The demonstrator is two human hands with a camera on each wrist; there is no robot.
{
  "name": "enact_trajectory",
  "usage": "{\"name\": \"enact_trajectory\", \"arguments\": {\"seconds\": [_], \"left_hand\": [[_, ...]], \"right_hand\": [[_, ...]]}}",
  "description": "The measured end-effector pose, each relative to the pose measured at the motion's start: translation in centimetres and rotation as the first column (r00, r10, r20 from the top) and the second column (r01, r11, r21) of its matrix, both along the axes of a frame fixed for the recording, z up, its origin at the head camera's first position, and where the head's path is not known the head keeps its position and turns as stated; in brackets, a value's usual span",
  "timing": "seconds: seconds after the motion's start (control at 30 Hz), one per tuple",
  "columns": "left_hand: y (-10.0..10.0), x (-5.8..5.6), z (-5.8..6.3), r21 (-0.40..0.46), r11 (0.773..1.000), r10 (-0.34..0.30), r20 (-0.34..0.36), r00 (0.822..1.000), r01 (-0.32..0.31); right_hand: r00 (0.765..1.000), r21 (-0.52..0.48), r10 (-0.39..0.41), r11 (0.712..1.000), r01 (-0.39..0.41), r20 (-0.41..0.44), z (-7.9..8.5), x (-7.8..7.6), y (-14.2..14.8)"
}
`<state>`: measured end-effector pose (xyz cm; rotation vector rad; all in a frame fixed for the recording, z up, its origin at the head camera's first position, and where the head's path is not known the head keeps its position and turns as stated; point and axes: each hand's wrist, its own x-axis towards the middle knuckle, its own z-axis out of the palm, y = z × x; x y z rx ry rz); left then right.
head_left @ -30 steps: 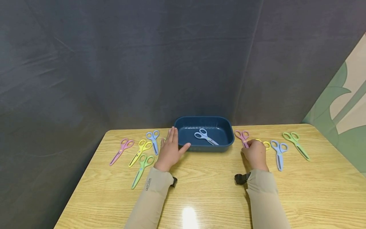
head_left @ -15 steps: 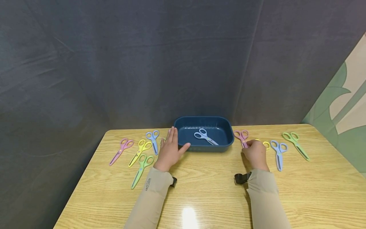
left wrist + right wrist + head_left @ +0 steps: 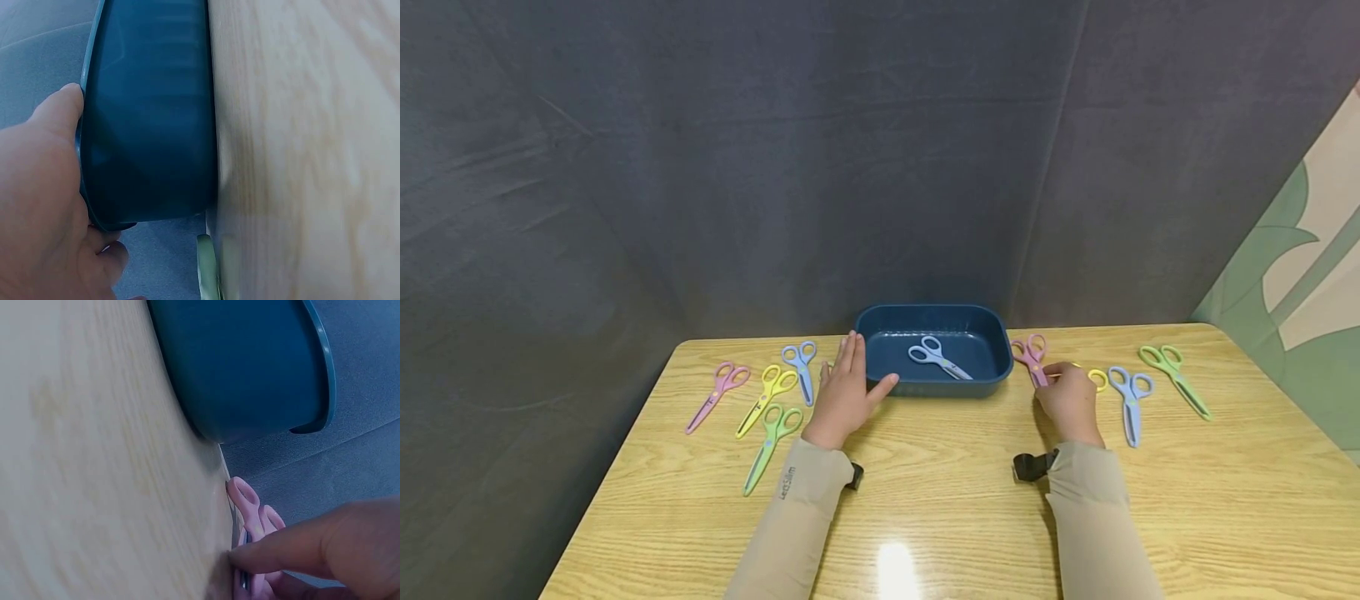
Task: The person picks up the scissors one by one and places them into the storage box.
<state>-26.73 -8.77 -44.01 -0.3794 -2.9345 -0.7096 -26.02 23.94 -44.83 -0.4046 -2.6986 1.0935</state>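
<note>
A dark blue plastic tub [image 3: 932, 389] stands at the table's back edge, with light blue scissors [image 3: 942, 358] lying inside. My left hand [image 3: 844, 400] rests against its left end, fingers extended along the rim and thumb spread by the front wall. In the left wrist view, the thumb touches the tub's rim [image 3: 81, 137]. Right of the tub, my right hand [image 3: 1070, 400] pinches pink scissors [image 3: 1032, 354] by the blades, handles pointing away. The right wrist view shows thumb and fingers about the pink scissors [image 3: 250, 519], low at the tabletop; the blade tips are hidden.
Left lie pink [image 3: 718, 396], yellow [image 3: 767, 400], blue [image 3: 802, 371] and green scissors [image 3: 771, 442]. A green piece [image 3: 208, 265] shows near the left hand. Right lie partly hidden yellow scissors [image 3: 1099, 381], blue scissors [image 3: 1131, 400] and green scissors [image 3: 1176, 379]. A grey curtain [image 3: 880, 167] hangs behind.
The pink scissors' handles have shifted and turned slightly in my right hand, moving a little up and left. My left hand stays at the tub.
</note>
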Motion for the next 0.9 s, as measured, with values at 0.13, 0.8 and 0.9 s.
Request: {"name": "enact_trajectory", "arguments": {"seconds": [0.13, 0.8, 0.9], "left_hand": [[0.01, 0.10, 0.06, -0.004, 1.000, -0.001, 0.004, 1.000, 0.001], [-0.04, 0.04, 0.07, 0.013, 1.000, -0.010, 0.016, 1.000, 0.010], [-0.03, 0.08, 0.10, 0.012, 1.000, -0.010, 0.014, 1.000, 0.010]], "right_hand": [[1.000, 0.004, 0.004, 1.000, -0.004, -0.020, 0.04, 0.10, -0.05], [0.997, -0.043, -0.022, 0.999, 0.019, -0.079, -0.19, 0.05, 0.58], [0.995, -0.045, -0.024, 0.999, 0.019, -0.098, -0.07, 0.10, 0.59]]}}
